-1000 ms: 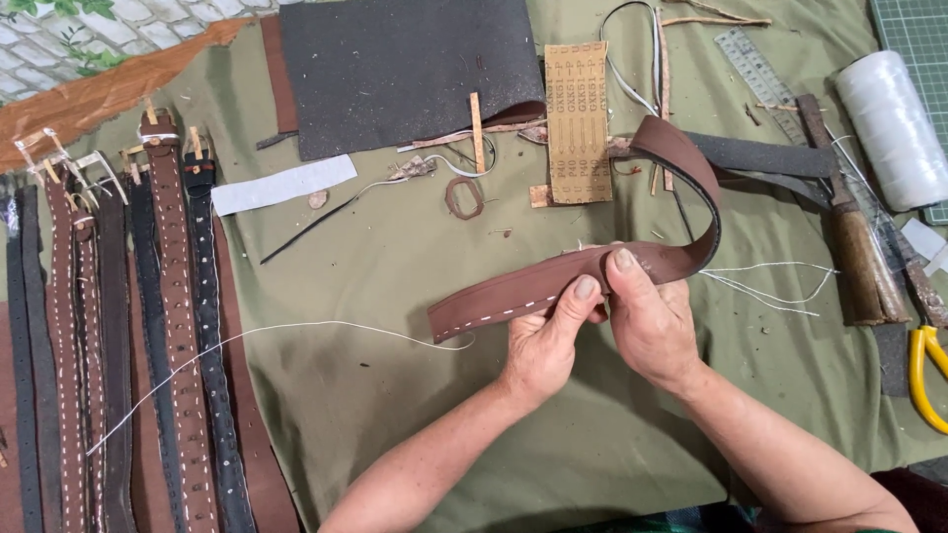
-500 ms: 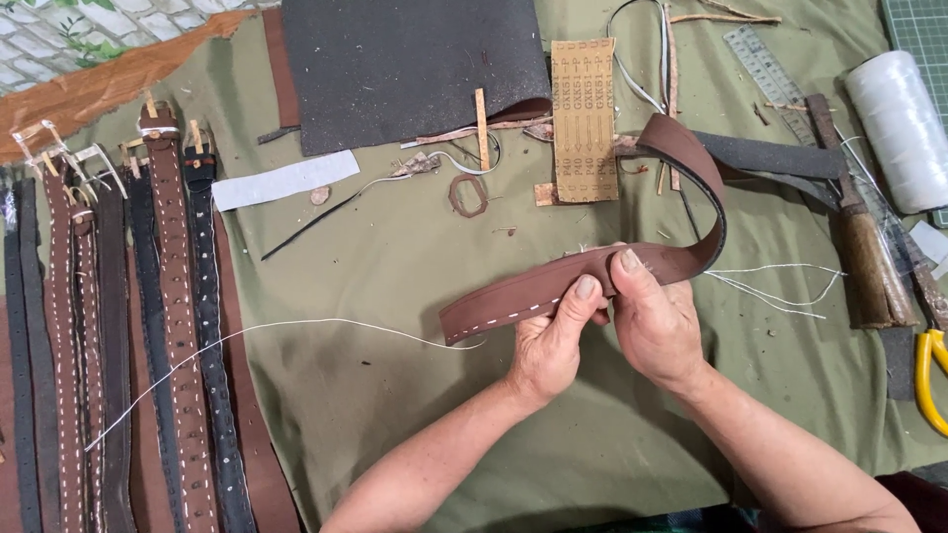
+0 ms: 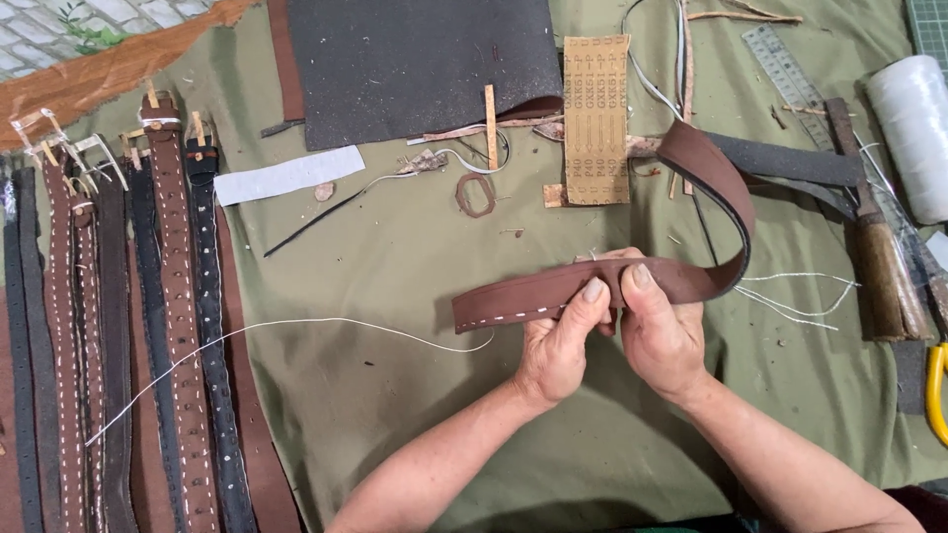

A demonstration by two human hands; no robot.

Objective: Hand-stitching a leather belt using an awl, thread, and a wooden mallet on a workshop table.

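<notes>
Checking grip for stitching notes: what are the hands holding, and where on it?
Both hands, left hand and right hand, pinch the brown leather strap mid-length, beside its white stitches.

We see a long brown leather strap (image 3: 553,293) with a line of white stitches near its left end. The olive-green cloth (image 3: 395,395) beneath is plain. Along its left edge lie dark and brown finished leather belts (image 3: 168,326), dotted with white stitching. At its top edge, a speckled charcoal sheet (image 3: 415,59) and a tan sandpaper strip (image 3: 595,118).
</notes>
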